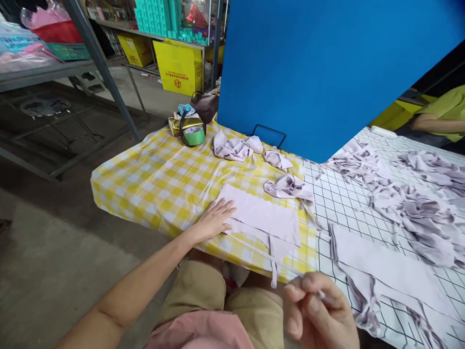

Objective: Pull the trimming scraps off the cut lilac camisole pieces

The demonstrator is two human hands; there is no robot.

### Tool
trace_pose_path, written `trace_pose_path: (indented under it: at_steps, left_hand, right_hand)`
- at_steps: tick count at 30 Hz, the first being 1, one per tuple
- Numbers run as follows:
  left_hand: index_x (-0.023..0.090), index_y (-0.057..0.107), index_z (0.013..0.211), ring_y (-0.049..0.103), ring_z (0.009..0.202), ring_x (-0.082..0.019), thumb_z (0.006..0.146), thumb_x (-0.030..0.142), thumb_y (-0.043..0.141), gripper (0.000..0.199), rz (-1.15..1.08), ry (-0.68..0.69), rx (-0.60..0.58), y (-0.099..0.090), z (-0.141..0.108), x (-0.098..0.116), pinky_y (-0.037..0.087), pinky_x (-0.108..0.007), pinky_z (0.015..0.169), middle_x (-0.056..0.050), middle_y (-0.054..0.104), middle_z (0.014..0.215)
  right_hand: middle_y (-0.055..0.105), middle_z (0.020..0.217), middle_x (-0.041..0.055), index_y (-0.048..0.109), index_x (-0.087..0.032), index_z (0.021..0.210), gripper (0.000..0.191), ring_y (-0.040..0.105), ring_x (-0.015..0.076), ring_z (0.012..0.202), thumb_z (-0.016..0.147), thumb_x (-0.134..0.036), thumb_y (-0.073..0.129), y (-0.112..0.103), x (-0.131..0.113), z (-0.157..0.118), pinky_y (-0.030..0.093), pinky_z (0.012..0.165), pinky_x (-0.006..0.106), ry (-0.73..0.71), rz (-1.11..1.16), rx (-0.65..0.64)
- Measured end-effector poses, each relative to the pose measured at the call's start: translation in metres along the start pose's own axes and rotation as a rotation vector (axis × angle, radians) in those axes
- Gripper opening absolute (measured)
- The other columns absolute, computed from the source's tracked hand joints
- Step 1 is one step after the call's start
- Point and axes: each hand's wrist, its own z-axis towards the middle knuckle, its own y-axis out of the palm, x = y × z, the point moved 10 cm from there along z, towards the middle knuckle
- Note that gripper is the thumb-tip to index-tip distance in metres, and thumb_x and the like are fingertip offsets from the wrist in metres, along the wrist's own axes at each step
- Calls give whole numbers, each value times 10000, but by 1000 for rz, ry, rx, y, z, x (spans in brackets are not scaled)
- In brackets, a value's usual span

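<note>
Left hand [214, 219]: lies flat and open, palm down, on the left end of a pale lilac fabric piece [263, 216], pressing it to the tabletop [156, 184]; it grips nothing.
Right hand [319, 312]: raised near the lap, fingers curled and pinched on a thin strap [254, 248] that runs back to the fabric piece.
Fabric piece: spread smooth on the yellow checked cloth, its narrow strips hanging over the near edge.
Finished, by appearance: one piece flattened; a second flat piece [385, 269] lies to the right on the grid-patterned cover.
Left to handle, by appearance: crumpled pieces [234, 147] behind the flat one, and a larger heap [417, 203] at right.
Surroundings: green tape roll [193, 133] at the far corner; blue board [327, 72] standing upright; another person's sleeve [448, 109] at far right.
</note>
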Motion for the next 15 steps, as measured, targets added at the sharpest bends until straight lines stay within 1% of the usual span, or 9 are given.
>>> trace_pose_path:
  at_steps: [2, 4, 5, 7, 9, 10, 12, 13, 15]
  left_hand:
    - [222, 334, 1348, 95, 1370, -226, 870, 308, 465, 503, 7, 0, -7, 0, 1, 1, 112, -436, 1108, -49, 217, 1473]
    - [196, 369, 1324, 142, 1361, -239, 861, 277, 480, 483, 7, 4, 12, -5, 0, 5, 120, -450, 1106, -80, 247, 1461]
    - [182, 401, 1298, 179, 1353, -241, 860, 257, 478, 450, -4, 8, 38, -11, -1, 10, 119, -460, 1105, -94, 287, 1444]
    - [167, 496, 1192, 303, 1310, -223, 870, 220, 451, 329, -77, 26, 113, -28, -6, 23, 109, -463, 1109, -97, 450, 1347]
    - [181, 567, 1041, 446, 1214, -179, 889, 210, 415, 216, -211, 68, 191, -49, -15, 42, 100, -438, 1119, -49, 610, 1155]
    - [193, 577, 983, 497, 1161, -158, 897, 219, 405, 195, -283, 101, 218, -59, -20, 52, 99, -421, 1123, -21, 646, 1069]
    - [205, 579, 921, 539, 1102, -133, 906, 244, 400, 184, -383, 171, 232, -74, -29, 71, 92, -399, 1129, 15, 666, 970]
    - [205, 578, 911, 541, 1098, -130, 908, 250, 402, 182, -409, 199, 222, -79, -32, 78, 88, -394, 1130, 22, 666, 954]
    - [199, 579, 900, 535, 1106, -128, 907, 248, 415, 172, -426, 237, 188, -82, -36, 88, 79, -389, 1130, 25, 665, 940]
  right_hand:
    - [646, 578, -7, 649, -238, 777, 121, 508, 66, 387, 731, -344, 685, -10, -7, 11, 422, 382, 158, -65, -88, 88]
    - [583, 527, -9, 629, -195, 789, 187, 470, 72, 410, 751, -376, 655, -19, -3, 21, 384, 380, 161, -55, -237, 165]
    - [558, 517, -10, 621, -178, 806, 222, 446, 74, 410, 764, -396, 631, -20, 3, 26, 360, 372, 167, -34, -328, 166]
    - [525, 515, -14, 605, -158, 841, 298, 412, 79, 407, 793, -449, 567, -18, 17, 35, 329, 368, 184, 18, -513, 125]
    - [504, 506, -23, 589, -159, 829, 346, 406, 86, 405, 813, -493, 499, -15, 29, 41, 325, 384, 201, 46, -663, 88]
    - [498, 496, -28, 575, -167, 785, 352, 407, 88, 402, 821, -502, 473, -14, 34, 43, 325, 392, 205, 53, -724, 82]
    - [484, 466, -32, 516, -189, 652, 369, 404, 88, 391, 834, -499, 435, -12, 41, 47, 317, 400, 208, 53, -836, 70]
    - [478, 449, -33, 476, -198, 597, 383, 402, 88, 383, 838, -492, 424, -11, 44, 49, 310, 398, 208, 47, -886, 52]
    - [466, 420, -32, 420, -211, 543, 397, 400, 91, 375, 839, -476, 416, -7, 49, 53, 297, 389, 209, 37, -966, 3]
